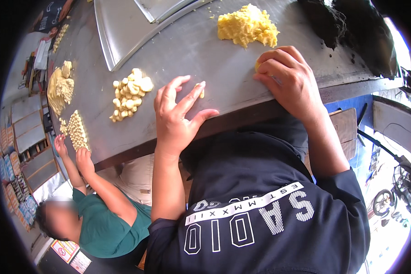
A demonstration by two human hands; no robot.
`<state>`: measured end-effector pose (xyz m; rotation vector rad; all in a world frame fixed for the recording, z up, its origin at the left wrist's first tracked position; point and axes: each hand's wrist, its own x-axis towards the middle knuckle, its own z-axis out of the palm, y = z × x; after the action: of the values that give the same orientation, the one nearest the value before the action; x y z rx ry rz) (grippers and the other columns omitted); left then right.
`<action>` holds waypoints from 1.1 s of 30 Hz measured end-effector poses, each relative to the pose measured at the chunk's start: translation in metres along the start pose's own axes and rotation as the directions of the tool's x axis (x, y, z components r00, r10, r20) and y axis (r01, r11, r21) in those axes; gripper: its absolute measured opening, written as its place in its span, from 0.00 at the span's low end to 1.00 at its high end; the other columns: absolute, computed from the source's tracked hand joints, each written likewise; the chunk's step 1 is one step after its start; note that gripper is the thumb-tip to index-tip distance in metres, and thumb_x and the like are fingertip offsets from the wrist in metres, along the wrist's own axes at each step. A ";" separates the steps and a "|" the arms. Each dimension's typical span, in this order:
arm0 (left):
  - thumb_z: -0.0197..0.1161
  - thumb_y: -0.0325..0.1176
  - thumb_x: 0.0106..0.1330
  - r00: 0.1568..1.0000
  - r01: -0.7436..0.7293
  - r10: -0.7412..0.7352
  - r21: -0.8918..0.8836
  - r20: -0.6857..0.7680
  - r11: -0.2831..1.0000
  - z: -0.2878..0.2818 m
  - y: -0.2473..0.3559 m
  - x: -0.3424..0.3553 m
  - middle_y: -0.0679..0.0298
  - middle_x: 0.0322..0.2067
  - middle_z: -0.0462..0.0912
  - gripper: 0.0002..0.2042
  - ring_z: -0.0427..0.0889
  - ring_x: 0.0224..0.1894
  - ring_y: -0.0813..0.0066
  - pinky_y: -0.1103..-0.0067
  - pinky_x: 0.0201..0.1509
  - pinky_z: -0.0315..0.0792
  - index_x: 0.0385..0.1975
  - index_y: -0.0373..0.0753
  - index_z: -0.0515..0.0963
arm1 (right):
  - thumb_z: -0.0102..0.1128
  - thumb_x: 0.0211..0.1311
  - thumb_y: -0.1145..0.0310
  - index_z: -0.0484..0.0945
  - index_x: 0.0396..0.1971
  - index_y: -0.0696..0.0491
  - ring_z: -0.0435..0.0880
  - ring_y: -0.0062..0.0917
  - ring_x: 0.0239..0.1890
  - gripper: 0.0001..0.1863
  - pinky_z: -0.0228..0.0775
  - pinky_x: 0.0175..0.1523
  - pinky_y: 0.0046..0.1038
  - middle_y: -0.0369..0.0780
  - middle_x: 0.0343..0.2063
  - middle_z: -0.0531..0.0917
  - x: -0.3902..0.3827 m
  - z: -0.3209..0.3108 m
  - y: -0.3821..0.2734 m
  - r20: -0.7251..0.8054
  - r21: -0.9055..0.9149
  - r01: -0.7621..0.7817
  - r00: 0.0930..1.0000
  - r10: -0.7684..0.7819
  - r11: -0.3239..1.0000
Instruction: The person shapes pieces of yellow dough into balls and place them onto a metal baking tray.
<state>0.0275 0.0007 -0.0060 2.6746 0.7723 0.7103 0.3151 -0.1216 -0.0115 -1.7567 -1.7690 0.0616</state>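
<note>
Beyond our right hand (290, 81), which curls around what seems a mostly hidden yellow dough lump (257, 67), lies a crumbly yellow dough mound (247, 27); near our wide-spread left hand (174, 112), with a small pale dough piece (202, 93) at one fingertip, sits a pile of rounded pale dough pieces (130, 95), a silver metal tray (118, 39) beyond. We share the grey metal table (192, 50) with a green-shirted co-worker (109, 223) at our left.

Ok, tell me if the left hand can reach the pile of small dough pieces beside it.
Probably yes: the dough pile lies just left of the left hand, with nothing visible between them.
</note>
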 end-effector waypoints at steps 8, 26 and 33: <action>0.85 0.26 0.64 0.997 0.041 -0.048 -0.108 -0.067 0.993 0.007 -0.002 -0.014 0.63 0.50 0.95 0.16 0.89 0.49 0.63 0.66 0.53 0.84 0.51 0.38 0.92 | 0.81 0.68 0.67 0.89 0.50 0.54 0.92 0.42 0.53 0.14 0.87 0.58 0.43 0.42 0.51 0.91 0.003 -0.005 0.000 0.041 -0.111 -0.042 0.998 0.046 0.993; 0.81 0.35 0.71 0.997 -0.012 -0.004 0.198 0.081 0.980 -0.013 -0.008 -0.021 0.59 0.58 0.94 0.15 0.87 0.61 0.55 0.61 0.68 0.76 0.57 0.44 0.94 | 0.82 0.67 0.65 0.89 0.48 0.55 0.91 0.42 0.54 0.15 0.87 0.60 0.41 0.43 0.50 0.91 -0.002 0.000 0.003 -0.009 -0.059 -0.121 0.993 0.121 0.991; 0.75 0.50 0.76 0.943 -0.114 0.008 0.299 0.334 0.948 -0.036 -0.009 0.053 0.65 0.73 0.85 0.19 0.73 0.81 0.48 0.51 0.86 0.55 0.26 0.45 0.96 | 0.79 0.69 0.65 0.89 0.47 0.54 0.89 0.39 0.55 0.13 0.87 0.58 0.39 0.40 0.49 0.90 0.003 0.001 0.002 0.075 -0.231 0.019 0.997 -0.001 0.973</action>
<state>0.0439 0.0417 0.0417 3.0015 0.7659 0.1440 0.3162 -0.1183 -0.0121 -1.9307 -1.9020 -0.0888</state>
